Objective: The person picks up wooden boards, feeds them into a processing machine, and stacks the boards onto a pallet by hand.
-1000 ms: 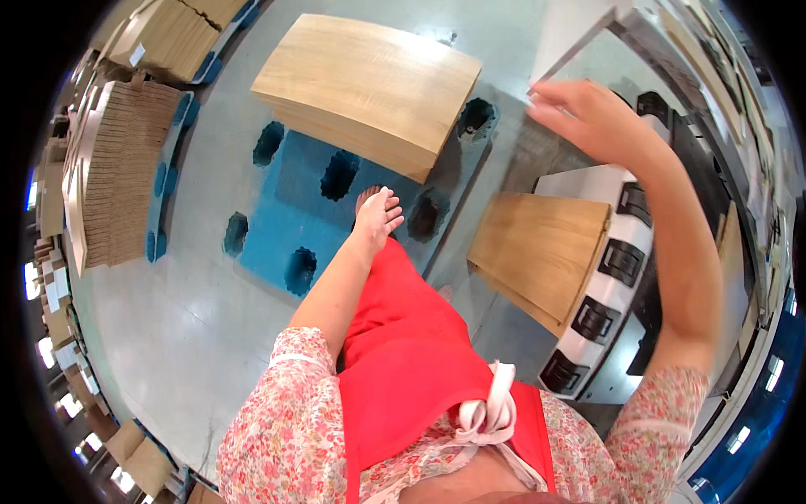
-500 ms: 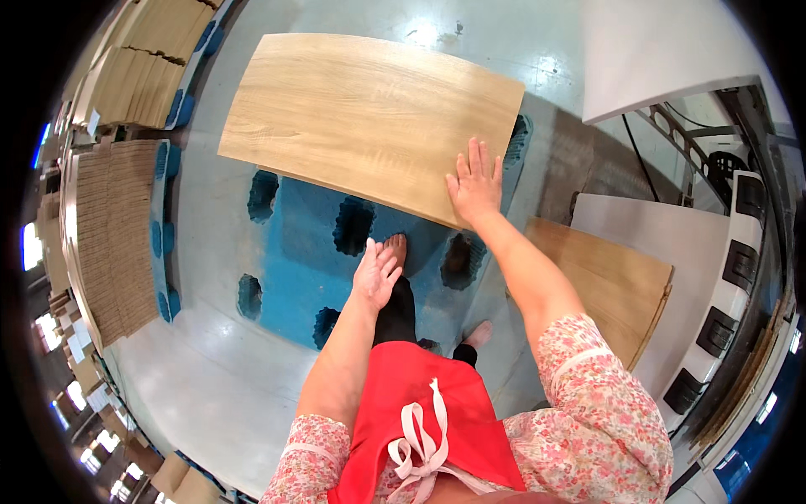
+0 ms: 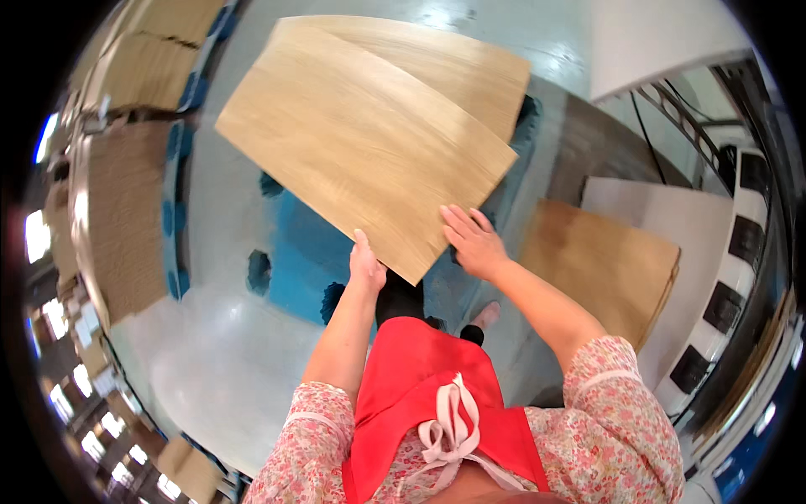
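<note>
A light wood-grain board [image 3: 361, 143] lies turned askew over a second wood-grain board [image 3: 453, 67], its near corner pointing at me. My left hand [image 3: 367, 267] grips its near long edge, thumb on top and the other fingers hidden beneath. At the short right edge, by the near corner, my right hand [image 3: 477, 245] holds on with its fingertips over the top face. Below the boards is a blue plastic pallet [image 3: 306, 244] with dark holes, largely covered by them.
To the right, a brown board [image 3: 600, 260] lies low beside a white panel [image 3: 663, 227] and a white rail with black blocks [image 3: 720, 307]. Stacks of brown sheets [image 3: 126, 218] stand on blue pallets at the left. My bare foot [image 3: 485, 315] is on the grey floor.
The upper board has swung round, its right end coming toward me and uncovering the board beneath. My left hand has taken its near edge; my right hand has moved from its face to its end.
</note>
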`<state>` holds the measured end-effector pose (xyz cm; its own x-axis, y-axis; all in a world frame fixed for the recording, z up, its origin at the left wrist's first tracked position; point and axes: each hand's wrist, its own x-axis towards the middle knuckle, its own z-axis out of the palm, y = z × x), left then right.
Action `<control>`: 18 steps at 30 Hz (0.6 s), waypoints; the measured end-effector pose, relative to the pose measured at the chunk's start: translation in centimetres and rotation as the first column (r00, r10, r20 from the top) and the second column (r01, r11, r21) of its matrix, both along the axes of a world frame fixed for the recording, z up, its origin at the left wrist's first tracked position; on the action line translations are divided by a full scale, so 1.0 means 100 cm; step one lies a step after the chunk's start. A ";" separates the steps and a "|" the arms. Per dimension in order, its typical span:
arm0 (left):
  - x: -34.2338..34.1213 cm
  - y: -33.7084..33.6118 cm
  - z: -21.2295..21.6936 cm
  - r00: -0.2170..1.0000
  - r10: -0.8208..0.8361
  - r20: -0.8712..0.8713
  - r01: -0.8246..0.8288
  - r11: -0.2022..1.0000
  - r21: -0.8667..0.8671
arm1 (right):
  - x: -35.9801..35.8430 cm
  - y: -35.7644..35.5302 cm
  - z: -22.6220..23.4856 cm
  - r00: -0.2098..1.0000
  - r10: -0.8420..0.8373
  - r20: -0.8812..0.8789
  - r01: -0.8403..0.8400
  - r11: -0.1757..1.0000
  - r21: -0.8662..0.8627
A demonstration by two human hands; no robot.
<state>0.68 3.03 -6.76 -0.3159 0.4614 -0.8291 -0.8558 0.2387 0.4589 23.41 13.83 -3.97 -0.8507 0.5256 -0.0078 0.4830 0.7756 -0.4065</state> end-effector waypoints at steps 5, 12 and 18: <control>-0.014 -0.037 0.100 0.973 -0.095 -0.208 0.073 0.991 -0.114 | -0.007 -0.010 0.034 0.985 0.027 -0.172 0.031 0.945 0.326; -0.004 -0.078 0.212 0.998 0.040 -0.040 -0.010 0.826 0.564 | -0.037 -0.028 0.183 0.914 0.045 -0.403 0.075 0.958 0.276; 0.087 0.017 0.146 0.617 0.168 -0.769 0.504 0.666 0.550 | -0.041 -0.059 0.319 0.767 -0.163 -0.621 0.198 0.980 -0.013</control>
<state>9.36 4.71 7.85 -0.4634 0.8569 0.2259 -0.1306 -0.3182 0.9390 19.28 7.90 27.97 -0.5530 0.6546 0.5154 0.2754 0.7274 -0.6285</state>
